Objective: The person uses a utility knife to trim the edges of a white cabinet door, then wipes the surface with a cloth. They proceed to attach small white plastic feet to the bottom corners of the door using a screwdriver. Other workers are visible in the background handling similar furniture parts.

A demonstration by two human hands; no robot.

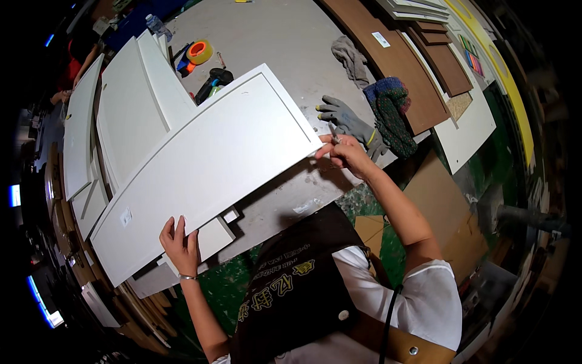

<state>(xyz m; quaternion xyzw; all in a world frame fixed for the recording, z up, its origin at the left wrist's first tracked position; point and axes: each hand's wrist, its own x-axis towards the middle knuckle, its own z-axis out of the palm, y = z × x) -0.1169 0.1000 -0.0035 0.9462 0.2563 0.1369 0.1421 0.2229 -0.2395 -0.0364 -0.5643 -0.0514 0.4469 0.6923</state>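
Note:
A long white panel (206, 164) with a raised rim lies slantwise over the grey worktable, propped on a white block (212, 238) under its near edge. My left hand (179, 249) rests on that near edge, fingers spread over the top face. At the panel's right corner, my right hand (347, 153) is closed, pinching a small thin greyish tool (333, 131) whose kind I cannot make out. Some of its fingers reach toward the corner edge. Just beyond it lies a grey work glove (348, 118) with yellow fingertips.
More white panels (130, 109) lean at the left. Tape rolls (199, 52), a black-handled tool (213, 82) and a bottle (157, 25) stand behind. A grey cloth (350, 59), a patterned sleeve (391, 115) and brown boards (394, 67) lie at the right. Another person (79, 60) is at far left.

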